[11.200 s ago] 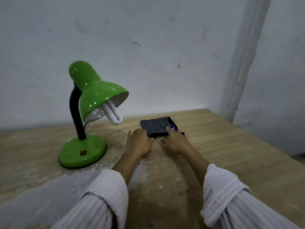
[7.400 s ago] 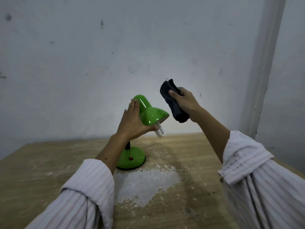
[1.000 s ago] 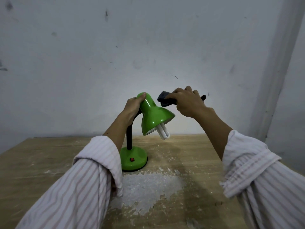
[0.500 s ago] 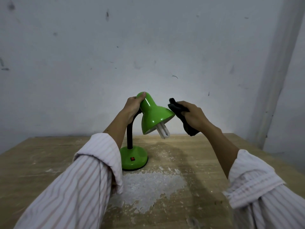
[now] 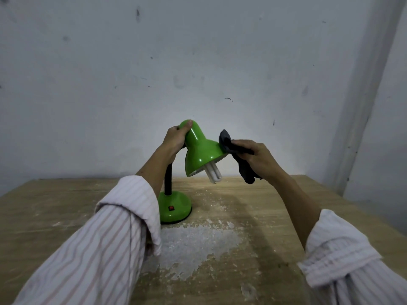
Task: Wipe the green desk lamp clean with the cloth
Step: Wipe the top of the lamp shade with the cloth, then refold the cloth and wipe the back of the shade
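The green desk lamp [image 5: 199, 153] stands on the wooden table [image 5: 275, 216], with a glossy green shade, a black bendy neck and a round green base [image 5: 175, 208]. A white bulb [image 5: 213, 173] sticks out under the shade. My left hand [image 5: 176, 137] grips the top of the shade from the left. My right hand [image 5: 258, 158] holds a dark cloth [image 5: 239, 158] bunched against the shade's right rim; part of the cloth hangs down below my palm.
A patch of white flakes and worn surface [image 5: 193, 243] spreads over the table in front of the lamp base. A grey wall [image 5: 198, 62] rises right behind the table, with a corner post [image 5: 365, 95] on the right.
My right hand with the cloth has slid from the top of the shade down its right side to the rim. My left hand has kept its grip on the shade's top.
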